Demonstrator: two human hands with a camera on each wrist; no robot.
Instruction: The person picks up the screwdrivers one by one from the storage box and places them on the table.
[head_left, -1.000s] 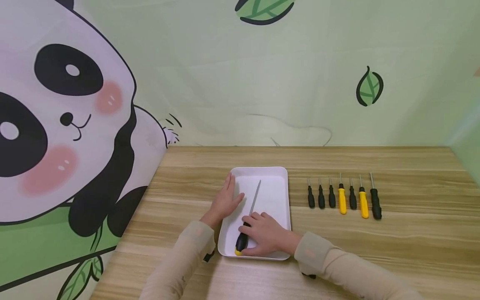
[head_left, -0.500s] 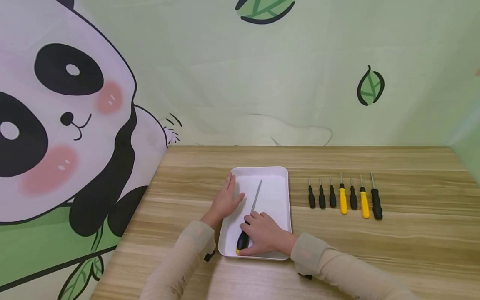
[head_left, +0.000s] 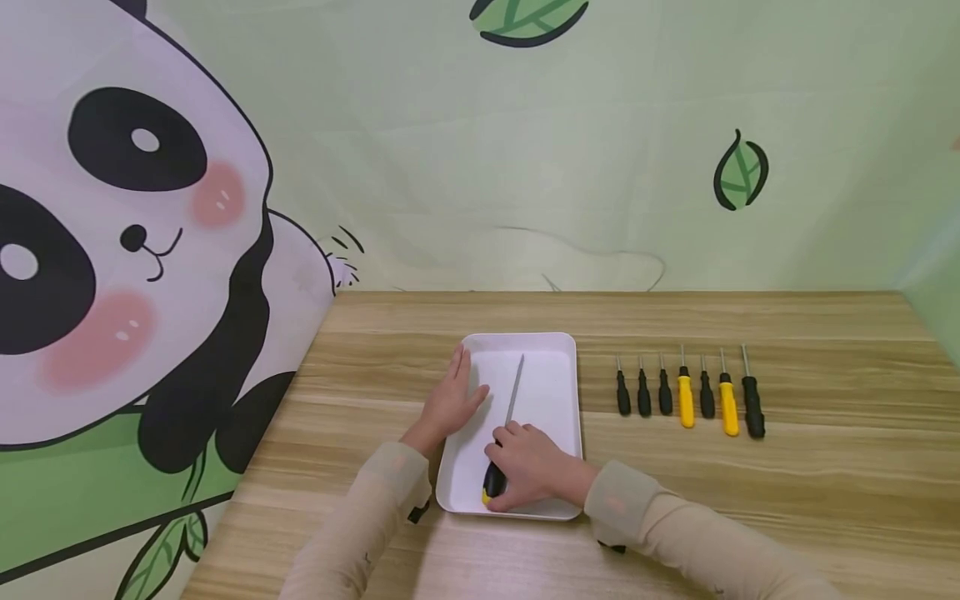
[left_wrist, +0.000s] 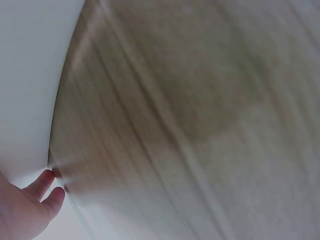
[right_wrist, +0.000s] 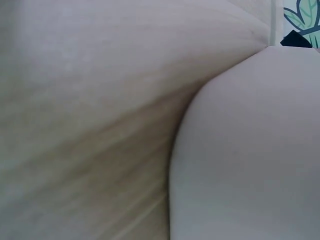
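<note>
A white rectangular tray (head_left: pixel 551 383) lies lengthwise on the wooden table. Inside it is a large screwdriver (head_left: pixel 493 481) with a black handle, yellow at the butt, its long shaft pointing away and slightly right. My right hand (head_left: pixel 531 462) grips the handle, fingers over it and thumb near the yellow end. Along the tray's left rim rests my left hand (head_left: pixel 447 404), fingers straight and thumb spread over the inside. The left wrist view catches part of that left hand (left_wrist: pixel 30 210) at the tray's edge. In the right wrist view only the tray wall (right_wrist: pixel 245 150) and tabletop show, without the hand.
To the right of the tray, several smaller screwdrivers stand in a row with shafts pointing away: black ones (head_left: pixel 642 400), yellow-handled ones (head_left: pixel 686 402), and a longer black one (head_left: pixel 753 408) at the right end. A panda-printed wall cloth (head_left: pixel 487 167) hangs behind the table (head_left: pixel 840 467).
My right hand has shifted the large screwdriver a little right and away inside the tray, and its shaft now points more straight ahead. The left hand stays put.
</note>
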